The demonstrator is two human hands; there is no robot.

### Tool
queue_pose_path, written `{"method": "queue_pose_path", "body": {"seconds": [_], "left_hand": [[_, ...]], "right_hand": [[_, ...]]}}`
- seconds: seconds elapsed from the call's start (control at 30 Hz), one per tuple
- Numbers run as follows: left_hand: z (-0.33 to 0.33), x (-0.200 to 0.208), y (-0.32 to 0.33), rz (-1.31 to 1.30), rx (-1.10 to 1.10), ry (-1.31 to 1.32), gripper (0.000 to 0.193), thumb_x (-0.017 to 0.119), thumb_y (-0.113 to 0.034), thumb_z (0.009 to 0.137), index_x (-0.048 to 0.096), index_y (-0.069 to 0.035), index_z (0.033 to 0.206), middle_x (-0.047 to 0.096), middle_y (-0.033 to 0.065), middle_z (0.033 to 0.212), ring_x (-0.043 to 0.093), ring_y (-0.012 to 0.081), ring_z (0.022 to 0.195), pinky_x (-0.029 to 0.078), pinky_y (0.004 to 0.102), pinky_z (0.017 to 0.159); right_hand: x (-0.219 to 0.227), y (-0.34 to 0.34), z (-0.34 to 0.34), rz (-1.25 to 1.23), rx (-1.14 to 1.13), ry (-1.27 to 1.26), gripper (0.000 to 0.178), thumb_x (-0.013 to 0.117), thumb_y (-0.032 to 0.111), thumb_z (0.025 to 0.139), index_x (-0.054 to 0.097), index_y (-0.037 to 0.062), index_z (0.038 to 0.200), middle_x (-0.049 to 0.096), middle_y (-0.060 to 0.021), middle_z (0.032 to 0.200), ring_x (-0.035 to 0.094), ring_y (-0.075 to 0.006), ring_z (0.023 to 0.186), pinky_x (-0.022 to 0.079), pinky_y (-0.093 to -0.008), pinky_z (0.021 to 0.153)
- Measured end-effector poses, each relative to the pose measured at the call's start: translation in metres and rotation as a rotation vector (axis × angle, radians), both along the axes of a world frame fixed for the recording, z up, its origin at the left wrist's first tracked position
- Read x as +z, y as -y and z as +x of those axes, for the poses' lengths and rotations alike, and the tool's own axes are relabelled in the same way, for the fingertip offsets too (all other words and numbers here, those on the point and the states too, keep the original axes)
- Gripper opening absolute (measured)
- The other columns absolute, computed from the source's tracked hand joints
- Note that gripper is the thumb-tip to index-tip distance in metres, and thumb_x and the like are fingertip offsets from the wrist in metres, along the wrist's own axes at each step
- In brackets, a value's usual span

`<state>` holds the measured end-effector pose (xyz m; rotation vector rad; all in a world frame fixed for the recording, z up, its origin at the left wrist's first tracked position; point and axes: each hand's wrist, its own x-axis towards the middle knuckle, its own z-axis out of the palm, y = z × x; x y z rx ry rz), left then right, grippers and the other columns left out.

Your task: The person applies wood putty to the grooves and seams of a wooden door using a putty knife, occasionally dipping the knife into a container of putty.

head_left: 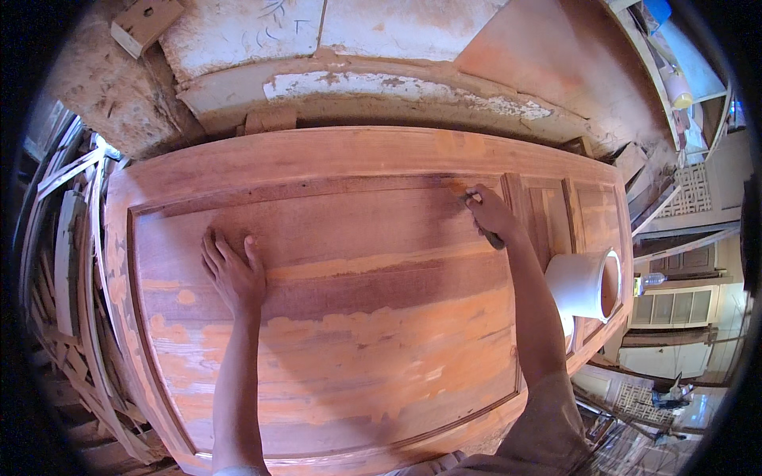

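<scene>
A large reddish wooden panel door (357, 222) lies flat in front of me, with orange filler patches (341, 349) smeared over its broad panel, mostly on the near half. My left hand (236, 268) rests palm down on the left part of that panel, fingers spread and holding nothing. Near the panel's far right corner, my right hand (494, 214) is closed around a small dark-handled tool (494, 239). Its working end points at the far moulding, beside a dab of orange; whether it is a blade or bristles is too small to tell.
On the door's right part a white plastic bucket (573, 282) lies on its side, close to my right forearm. Wooden strips (71, 262) are piled at the left. Dusty boards (397, 40) stand beyond the far edge, with a wood block (145, 25) at the far left.
</scene>
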<state>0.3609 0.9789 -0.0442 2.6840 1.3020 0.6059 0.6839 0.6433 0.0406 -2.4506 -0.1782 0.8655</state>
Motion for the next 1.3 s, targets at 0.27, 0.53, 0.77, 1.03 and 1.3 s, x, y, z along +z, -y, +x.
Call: {"method": "queue_pose_path", "body": {"seconds": [0.27, 0.53, 0.77, 1.03, 1.3], "left_hand": [[0.005, 0.002, 0.002, -0.028, -0.017, 0.019, 0.062, 0.049, -0.044, 0.099, 0.043, 0.005, 0.137, 0.042, 0.0237, 0.144, 0.036, 0.0388, 0.138, 0.028, 0.0507, 0.113], [0.002, -0.006, -0.002, -0.007, 0.016, -0.03, 0.064, 0.048, -0.046, 0.099, 0.043, 0.005, 0.137, 0.041, 0.024, 0.145, 0.035, 0.0388, 0.139, 0.027, 0.0509, 0.114], [-0.001, -0.004, -0.003, -0.01, 0.011, 0.004, 0.064, 0.047, -0.047, 0.099, 0.044, 0.006, 0.136, 0.041, 0.0243, 0.145, 0.035, 0.0389, 0.139, 0.028, 0.0508, 0.114], [0.004, -0.002, 0.001, -0.026, 0.003, -0.003, 0.063, 0.048, -0.046, 0.099, 0.046, 0.005, 0.135, 0.042, 0.0242, 0.144, 0.037, 0.039, 0.138, 0.028, 0.0502, 0.114], [0.003, -0.006, 0.0, -0.011, 0.007, -0.027, 0.063, 0.049, -0.045, 0.098, 0.045, 0.006, 0.135, 0.042, 0.0246, 0.145, 0.037, 0.0391, 0.137, 0.028, 0.0501, 0.114]], "right_hand": [[-0.014, -0.006, 0.019, -0.072, 0.047, 0.017, 0.026, 0.053, 0.015, 0.098, 0.055, -0.0007, 0.118, 0.059, -0.0099, 0.07, 0.059, -0.0172, 0.052, 0.049, -0.0349, 0.046], [-0.016, -0.015, -0.017, -0.009, -0.093, 0.22, 0.032, 0.055, 0.016, 0.097, 0.056, 0.0008, 0.125, 0.061, -0.012, 0.076, 0.061, -0.018, 0.053, 0.049, -0.0349, 0.047], [-0.027, -0.008, -0.024, 0.048, -0.047, 0.222, 0.036, 0.056, 0.017, 0.098, 0.053, 0.0022, 0.13, 0.057, -0.0092, 0.066, 0.058, -0.0178, 0.049, 0.047, -0.0347, 0.045], [-0.051, -0.002, -0.014, 0.064, -0.031, 0.366, 0.029, 0.056, 0.017, 0.098, 0.059, 0.0023, 0.123, 0.056, -0.0092, 0.066, 0.058, -0.0167, 0.049, 0.047, -0.0335, 0.045], [-0.05, -0.008, -0.026, 0.099, -0.083, 0.386, 0.032, 0.057, 0.016, 0.096, 0.059, -0.0002, 0.124, 0.066, -0.0188, 0.089, 0.063, -0.0278, 0.072, 0.05, -0.0396, 0.064]]}}
